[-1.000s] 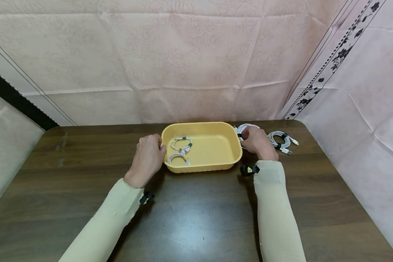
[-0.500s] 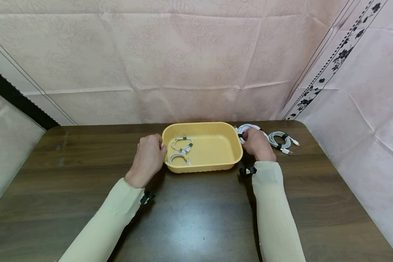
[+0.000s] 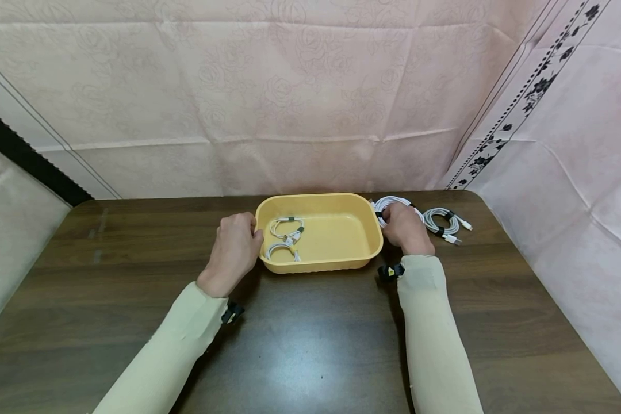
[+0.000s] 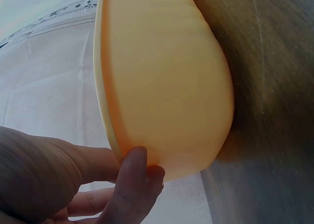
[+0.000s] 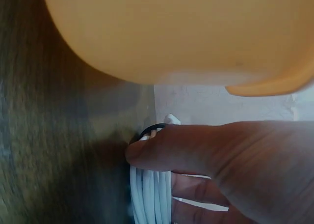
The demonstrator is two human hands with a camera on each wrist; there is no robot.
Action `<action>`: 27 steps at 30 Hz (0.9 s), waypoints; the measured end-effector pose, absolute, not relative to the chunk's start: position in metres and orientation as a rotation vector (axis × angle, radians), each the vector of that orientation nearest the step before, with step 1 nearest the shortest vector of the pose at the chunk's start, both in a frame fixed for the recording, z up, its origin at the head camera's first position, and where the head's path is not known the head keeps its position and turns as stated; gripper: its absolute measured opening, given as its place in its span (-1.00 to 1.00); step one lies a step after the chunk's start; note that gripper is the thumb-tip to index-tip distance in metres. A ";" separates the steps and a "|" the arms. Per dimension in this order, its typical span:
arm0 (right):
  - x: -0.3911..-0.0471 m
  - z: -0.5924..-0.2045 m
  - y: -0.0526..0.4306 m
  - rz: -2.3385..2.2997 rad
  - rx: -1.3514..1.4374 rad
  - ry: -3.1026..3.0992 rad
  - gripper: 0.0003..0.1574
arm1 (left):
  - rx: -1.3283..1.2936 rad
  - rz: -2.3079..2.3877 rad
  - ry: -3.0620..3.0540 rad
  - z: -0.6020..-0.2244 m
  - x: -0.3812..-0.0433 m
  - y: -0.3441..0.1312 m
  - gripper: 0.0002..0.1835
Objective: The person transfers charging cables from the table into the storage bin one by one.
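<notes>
My left hand [image 3: 231,250] pinches the left rim of a yellow plastic tray [image 3: 336,265], its thumb over the edge and fingers against the outer wall [image 4: 167,86]. Just right of the tray, my right hand [image 3: 407,229] grips a coiled white cable [image 3: 388,202]. In the right wrist view the thumb lies across the bundled strands [image 5: 149,197], close to a black tie [image 5: 153,129], with the fingers behind them. Inside the tray, at its left end, lie two smaller coiled white cables, the upper coil [image 3: 274,226] and the lower coil [image 3: 275,247].
Another coiled white cable [image 3: 434,214] with black ties lies right of my right hand, its plugs pointing right. The brown wooden table [image 3: 310,345] ends at a pale patterned cloth [image 3: 300,115] behind, with more cloth at both sides.
My right hand has shifted slightly left and lower on the coiled cable, leaving more of the coil showing. The left hand and the tray stay nearly where they were.
</notes>
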State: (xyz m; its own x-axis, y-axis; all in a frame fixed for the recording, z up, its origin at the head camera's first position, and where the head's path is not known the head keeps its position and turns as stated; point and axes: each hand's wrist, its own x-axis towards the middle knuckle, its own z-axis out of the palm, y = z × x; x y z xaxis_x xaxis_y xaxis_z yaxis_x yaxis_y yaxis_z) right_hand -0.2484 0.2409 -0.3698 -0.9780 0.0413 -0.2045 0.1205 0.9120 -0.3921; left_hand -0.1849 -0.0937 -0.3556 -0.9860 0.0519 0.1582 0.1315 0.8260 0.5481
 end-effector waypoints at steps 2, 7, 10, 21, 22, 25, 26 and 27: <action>-0.249 -0.370 0.241 -0.609 0.110 2.889 -0.70 | -0.141 -0.876 -2.873 -0.356 -0.184 -0.094 -0.84; -0.249 -0.370 0.239 -0.569 0.085 2.925 -0.80 | -0.140 -0.877 -2.871 -0.355 -0.184 -0.095 -0.82; -0.250 -0.370 0.237 -0.494 0.056 2.954 -0.74 | -0.140 -0.878 -2.873 -0.355 -0.184 -0.094 -0.81; -0.250 -0.370 0.236 -0.345 -0.001 2.998 -0.70 | -0.113 -0.901 -2.902 -0.354 -0.185 -0.092 -0.86; -0.249 -0.370 0.236 -0.347 -0.016 3.001 -0.70 | -0.113 -0.902 -2.901 -0.354 -0.185 -0.092 -0.86; -0.249 -0.371 0.238 -0.372 -0.063 3.005 -0.68 | -0.114 -0.904 -2.902 -0.354 -0.185 -0.093 -0.86; -0.249 -0.372 0.238 -0.384 -0.081 3.009 -0.68 | -0.113 -0.906 -2.903 -0.355 -0.185 -0.093 -0.86; -0.249 -0.373 0.239 -0.391 -0.102 3.015 -0.68 | -0.111 -0.907 -2.903 -0.355 -0.185 -0.093 -0.86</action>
State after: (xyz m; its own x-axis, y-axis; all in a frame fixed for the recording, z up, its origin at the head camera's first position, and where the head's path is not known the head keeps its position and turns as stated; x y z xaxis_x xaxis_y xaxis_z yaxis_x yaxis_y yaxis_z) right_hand -0.2487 0.2390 -0.3727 -0.9928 -0.0791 -0.0905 -0.0535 0.9648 -0.2575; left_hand -0.1853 -0.0932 -0.3546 -0.9926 0.0402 0.1149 0.0984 0.8202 0.5635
